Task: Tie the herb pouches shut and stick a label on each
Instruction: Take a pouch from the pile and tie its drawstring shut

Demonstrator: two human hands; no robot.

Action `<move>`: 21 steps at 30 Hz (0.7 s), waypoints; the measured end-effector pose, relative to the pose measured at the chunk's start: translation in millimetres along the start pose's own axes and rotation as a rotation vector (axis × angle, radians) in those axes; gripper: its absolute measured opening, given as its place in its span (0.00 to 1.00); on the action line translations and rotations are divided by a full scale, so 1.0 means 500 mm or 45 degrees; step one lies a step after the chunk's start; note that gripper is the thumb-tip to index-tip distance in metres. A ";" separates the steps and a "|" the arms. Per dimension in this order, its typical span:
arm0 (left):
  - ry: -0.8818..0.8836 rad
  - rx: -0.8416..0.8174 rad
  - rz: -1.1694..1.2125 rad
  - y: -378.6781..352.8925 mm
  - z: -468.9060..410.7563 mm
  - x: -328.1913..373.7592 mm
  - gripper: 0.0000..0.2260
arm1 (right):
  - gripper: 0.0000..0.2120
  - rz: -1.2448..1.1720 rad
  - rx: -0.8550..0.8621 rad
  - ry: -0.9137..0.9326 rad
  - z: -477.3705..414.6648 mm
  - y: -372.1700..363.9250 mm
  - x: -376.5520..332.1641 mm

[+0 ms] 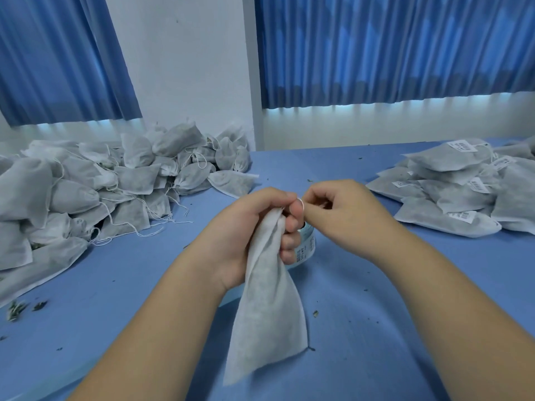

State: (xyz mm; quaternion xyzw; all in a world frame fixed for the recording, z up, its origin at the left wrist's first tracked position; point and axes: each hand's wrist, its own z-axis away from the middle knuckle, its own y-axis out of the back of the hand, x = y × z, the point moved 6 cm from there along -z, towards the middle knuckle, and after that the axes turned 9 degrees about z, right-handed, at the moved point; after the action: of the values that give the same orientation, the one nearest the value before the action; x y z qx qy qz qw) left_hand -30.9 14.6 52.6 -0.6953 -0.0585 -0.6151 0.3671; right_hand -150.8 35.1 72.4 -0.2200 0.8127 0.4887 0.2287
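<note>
Left grip (254, 227): clenching around the gathered neck of a white non-woven fabric pouch (269, 314), which is hanging toward 6 o'clock at the centre of view, above the blue counter (376, 314).
Right grip (341, 209): pinching a thin white drawstring (301, 202), which is looping at the pouch's neck just at 3 o'clock of the left grip.
Label roll (306, 250): sitting on the counter behind the left fingers, partly hidden.
Heap of white stringed pouches (101, 183): lying at 10 o'clock.
Stack of flat labelled pouches (457, 192): lying at 2 o'clock.
Green herb crumbs (17, 308): lying at 8 o'clock.
</note>
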 end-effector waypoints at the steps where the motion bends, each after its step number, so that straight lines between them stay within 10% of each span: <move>1: 0.011 -0.002 0.068 0.001 -0.003 -0.002 0.07 | 0.07 0.127 0.013 0.020 0.001 -0.001 -0.001; 8: 0.025 0.078 0.256 0.016 -0.013 -0.008 0.06 | 0.06 -0.196 0.231 0.018 0.001 0.033 -0.013; 21: -0.119 0.238 -0.150 0.032 -0.010 0.002 0.14 | 0.07 -0.419 -0.199 -0.055 0.011 0.000 -0.027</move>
State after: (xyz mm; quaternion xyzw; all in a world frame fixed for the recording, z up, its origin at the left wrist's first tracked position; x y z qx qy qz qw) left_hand -26.3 -0.4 46.4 -0.6812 -0.1735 -0.5944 0.3905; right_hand -138.9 41.9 78.1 -0.3564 0.7202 0.5110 0.3052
